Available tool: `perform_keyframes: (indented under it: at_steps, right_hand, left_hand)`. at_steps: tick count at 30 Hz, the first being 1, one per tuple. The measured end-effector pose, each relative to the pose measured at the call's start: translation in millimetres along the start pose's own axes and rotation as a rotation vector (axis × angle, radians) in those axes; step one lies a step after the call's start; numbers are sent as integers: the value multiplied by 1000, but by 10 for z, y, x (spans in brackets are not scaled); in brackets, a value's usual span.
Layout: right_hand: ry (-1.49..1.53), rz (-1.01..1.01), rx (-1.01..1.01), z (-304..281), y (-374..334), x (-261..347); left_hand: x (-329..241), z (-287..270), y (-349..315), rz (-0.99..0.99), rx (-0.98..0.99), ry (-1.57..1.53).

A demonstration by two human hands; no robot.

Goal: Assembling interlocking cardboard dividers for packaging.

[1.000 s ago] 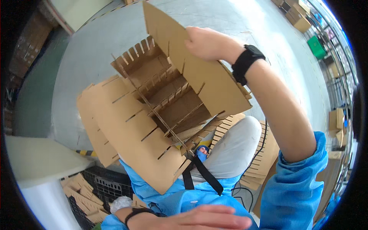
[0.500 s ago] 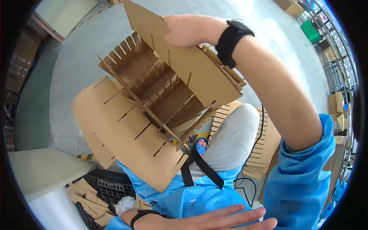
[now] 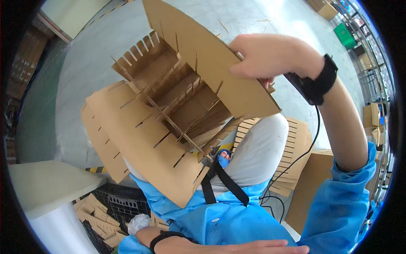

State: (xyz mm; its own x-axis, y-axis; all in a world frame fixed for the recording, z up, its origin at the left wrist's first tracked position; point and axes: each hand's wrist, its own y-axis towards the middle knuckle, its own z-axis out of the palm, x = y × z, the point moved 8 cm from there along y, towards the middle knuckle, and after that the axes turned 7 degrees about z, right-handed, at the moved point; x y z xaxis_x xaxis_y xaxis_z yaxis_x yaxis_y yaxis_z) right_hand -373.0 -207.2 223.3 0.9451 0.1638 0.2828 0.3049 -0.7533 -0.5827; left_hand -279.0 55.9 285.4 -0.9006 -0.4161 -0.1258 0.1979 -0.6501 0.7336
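Note:
My right hand (image 3: pixel 270 55) is closed on the far upper edge of a tall cardboard divider panel (image 3: pixel 211 59). The thumb lies on the panel's near face and most fingers are behind it. This panel stands tilted along the right side of a cardboard partition grid (image 3: pixel 165 93), whose slotted strips cross to form several cells. On the grid's left side a wide slotted cardboard sheet (image 3: pixel 144 135) slopes down toward my lap. At the lower edge of the view, my left hand (image 3: pixel 266 246) is stretched out with straight fingers, holding nothing and apart from the cardboard.
More slotted cardboard sheets (image 3: pixel 296 139) lie by my knee. A black crate (image 3: pixel 127 203) with cardboard pieces stands at the lower left, near a pale bench (image 3: pixel 55 182). A black cable (image 3: pixel 302 154) runs past a cardboard box (image 3: pixel 311 182). Shelving with a green bin (image 3: pixel 344 36) lines the right.
My right hand has moved right and down along the panel's edge, its wrist swinging outward. The left hand has dropped lower, with its fingers closer together. The grid has shifted slightly.

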Motion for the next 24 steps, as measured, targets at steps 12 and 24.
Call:
perform_keyframes:
  at_steps: [12,24]
  right_hand:
    - [-131,-124,-345,-105,-103,-264]
    - [-240,-55,-234,80,-211,149]
  left_hand:
    - [72,146,-277,-169,-331,-623]
    - [37,123,-222,-90,-2,-247]
